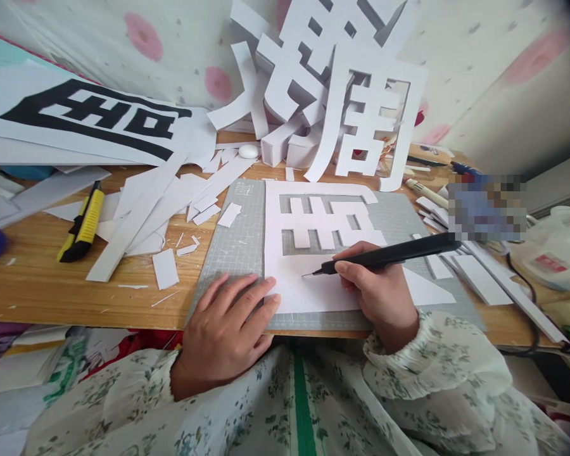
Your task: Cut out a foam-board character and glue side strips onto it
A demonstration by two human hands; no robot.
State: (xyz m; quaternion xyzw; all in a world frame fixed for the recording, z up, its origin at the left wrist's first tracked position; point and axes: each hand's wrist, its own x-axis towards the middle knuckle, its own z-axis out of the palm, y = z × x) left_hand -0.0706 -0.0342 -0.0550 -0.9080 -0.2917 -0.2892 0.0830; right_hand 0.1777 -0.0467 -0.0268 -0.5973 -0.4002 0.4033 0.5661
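A white board [308, 291] with a character shape partly cut through it lies on a grey cutting mat [247, 247]. My left hand [232, 323] rests flat at the board's lower left, fingers spread, its fingertips touching the board's left edge. In my right hand [380, 291] is a black pen-shaped tool [384, 253], gripped between thumb and fingers. The tool's thin metal tip points left, at the board's surface below the cut openings. The tool's back end reaches toward a blurred patch at the right.
Large white cut-out characters [325, 120] stand behind the mat. A yellow utility knife [82, 221] and white scraps [165, 269] lie left. A printed black character sheet [95, 114] is at the back left. White strips [484, 278] and a plastic container [553, 247] are right.
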